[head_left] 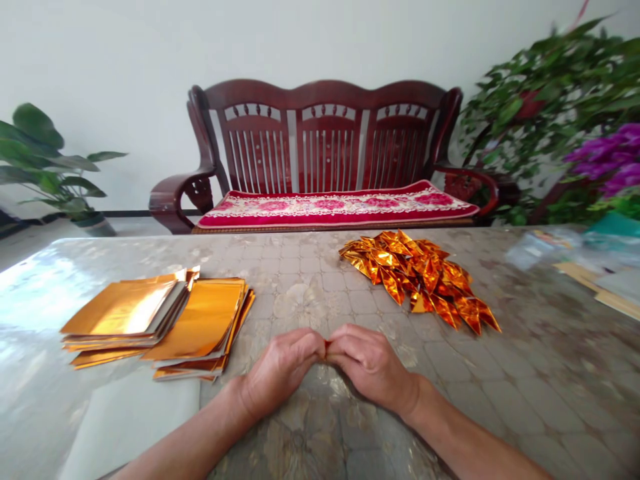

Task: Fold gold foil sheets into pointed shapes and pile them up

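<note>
My left hand and my right hand meet above the near middle of the table, fingers closed. Between them shows a sliver of orange-gold foil paper; my fingers cover the rest, so its shape is hidden. To the left lie two overlapping stacks of gold foil sheets, one stack farther left and another stack nearer my left hand. Beyond my right hand sits a pile of folded, pointed gold foil pieces.
A pale grey sheet lies under my left forearm. Plastic bags and flat papers rest at the table's right edge. Behind the table stands a wooden bench, with potted plants on both sides.
</note>
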`<state>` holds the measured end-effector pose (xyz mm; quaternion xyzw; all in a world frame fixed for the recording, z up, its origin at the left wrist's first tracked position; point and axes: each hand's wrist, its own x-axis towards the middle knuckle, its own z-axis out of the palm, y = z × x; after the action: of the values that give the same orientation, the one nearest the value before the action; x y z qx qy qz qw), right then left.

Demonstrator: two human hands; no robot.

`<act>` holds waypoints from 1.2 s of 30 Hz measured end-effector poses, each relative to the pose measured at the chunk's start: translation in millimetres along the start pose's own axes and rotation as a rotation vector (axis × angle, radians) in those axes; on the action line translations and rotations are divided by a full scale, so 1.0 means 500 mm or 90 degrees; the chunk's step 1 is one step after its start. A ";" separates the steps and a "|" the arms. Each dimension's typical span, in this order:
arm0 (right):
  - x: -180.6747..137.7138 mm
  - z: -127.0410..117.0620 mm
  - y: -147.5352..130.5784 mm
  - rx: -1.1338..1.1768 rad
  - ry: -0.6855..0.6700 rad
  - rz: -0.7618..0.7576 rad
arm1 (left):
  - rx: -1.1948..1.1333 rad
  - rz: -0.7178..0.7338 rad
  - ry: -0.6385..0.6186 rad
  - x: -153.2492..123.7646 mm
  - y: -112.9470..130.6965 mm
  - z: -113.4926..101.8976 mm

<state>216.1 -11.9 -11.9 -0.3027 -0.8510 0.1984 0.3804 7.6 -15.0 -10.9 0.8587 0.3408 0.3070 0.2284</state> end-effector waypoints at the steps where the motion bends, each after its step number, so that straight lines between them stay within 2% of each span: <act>1: 0.001 -0.001 0.002 -0.006 0.006 -0.002 | -0.001 -0.009 0.011 0.000 -0.003 0.000; 6: -0.001 -0.014 0.009 -0.037 0.006 -0.007 | -0.033 -0.035 0.037 -0.004 -0.025 -0.007; 11: -0.007 -0.020 0.020 -0.042 0.004 0.009 | -0.039 -0.008 0.014 0.001 -0.033 -0.016; 17: -0.011 -0.023 0.029 -0.034 -0.010 -0.002 | -0.054 -0.013 0.039 0.005 -0.038 -0.009; 28: -0.012 -0.031 0.031 -0.094 -0.027 -0.009 | 0.008 -0.049 0.049 -0.002 -0.041 -0.005; 36: -0.008 -0.025 0.031 -0.110 0.012 0.022 | -0.022 -0.115 0.075 0.005 -0.034 -0.001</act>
<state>233.3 -1.9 -14.7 -0.3511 -0.8559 0.1278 0.3576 0.9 -1.6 -19.9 0.8011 0.4242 0.3411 0.2490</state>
